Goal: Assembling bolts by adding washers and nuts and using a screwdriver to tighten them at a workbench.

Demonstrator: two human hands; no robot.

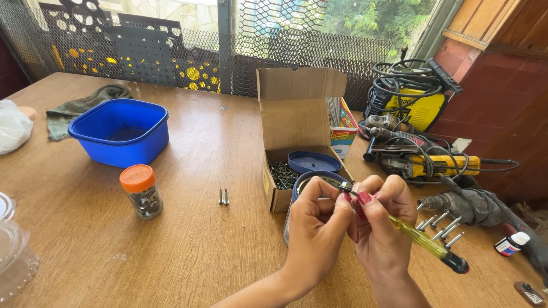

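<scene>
Fingers (342, 205) of both hands pinch a yellow-handled screwdriver (425, 242), black-capped, tilted.

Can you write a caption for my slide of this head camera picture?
Two hands, left hand and right hand, hold a yellow screwdriver over a round tin beside a cardboard box of screws.

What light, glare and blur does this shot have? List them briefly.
Head view: daylight comes through the mesh window, where the glass is blown out pale; soft sheen on the wooden table; wide-angle bending at the edges; the left hand, right hand and yellow screwdriver are sharp, the blue tub too; the clear plastic container at the left edge is stretched.
</scene>
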